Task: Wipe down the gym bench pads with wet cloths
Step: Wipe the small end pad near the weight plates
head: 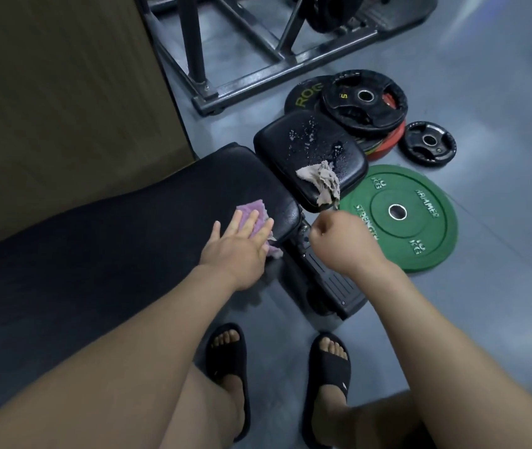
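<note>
A long black bench pad [128,228] runs from the left to the middle. My left hand [242,241] presses flat, fingers straight, on a purple cloth [253,210] near that pad's right end. Beyond it is a smaller black seat pad [290,140], wet with droplets. A crumpled beige cloth [322,181] lies on the seat pad's near right edge and hangs over it. My right hand [335,238] is curled into a fist just below the pad, gripping the cloth's lower tip.
A green weight plate [420,222] lies on the grey floor to the right of the bench. A stack of black and red plates [365,102] and a small black plate [428,142] lie beyond it. A steel rack frame [258,69] stands behind. My sandalled feet [329,367] stand by the bench base.
</note>
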Motion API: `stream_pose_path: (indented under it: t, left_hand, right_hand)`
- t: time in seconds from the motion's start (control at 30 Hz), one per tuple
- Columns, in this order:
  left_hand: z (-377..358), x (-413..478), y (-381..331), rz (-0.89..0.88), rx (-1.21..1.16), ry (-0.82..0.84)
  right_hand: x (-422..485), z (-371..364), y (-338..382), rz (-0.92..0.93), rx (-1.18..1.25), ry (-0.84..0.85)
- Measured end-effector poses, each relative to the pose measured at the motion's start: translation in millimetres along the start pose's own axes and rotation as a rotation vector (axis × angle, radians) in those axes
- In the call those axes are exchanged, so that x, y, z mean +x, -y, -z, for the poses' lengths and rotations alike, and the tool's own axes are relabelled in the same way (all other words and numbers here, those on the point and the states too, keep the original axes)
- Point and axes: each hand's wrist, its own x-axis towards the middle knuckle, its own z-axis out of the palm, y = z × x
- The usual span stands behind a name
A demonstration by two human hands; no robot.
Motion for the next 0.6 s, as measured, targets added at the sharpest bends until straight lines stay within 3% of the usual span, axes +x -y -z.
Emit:
stream_pose_path:
  t: [0.33, 0.43, 0.5, 0.6]
  left_hand:
    - [41.9, 40.3, 4.0, 0.248, -0.052, -0.093]
    - [43.6, 32.9, -5.1, 0.31, 0.008, -0.237]
    - [42.6, 35.6, -17.2, 0.244, 0.01, -0.358]
    - [36.2, 55.8, -45.5, -0.036, -0.154, -0.485]
  right_hand:
    - [39.9, 23.8, -27.9, 0.125, -0.064, -0.102]
    - [64.8, 17.8, -28.0, 0.154, -0.062, -0.156]
    - [79.7, 13.3, -26.5, 0.169, -0.068, -0.179]
    - [99.0, 1.5, -29.5, 0.197, -0.056, -0.179]
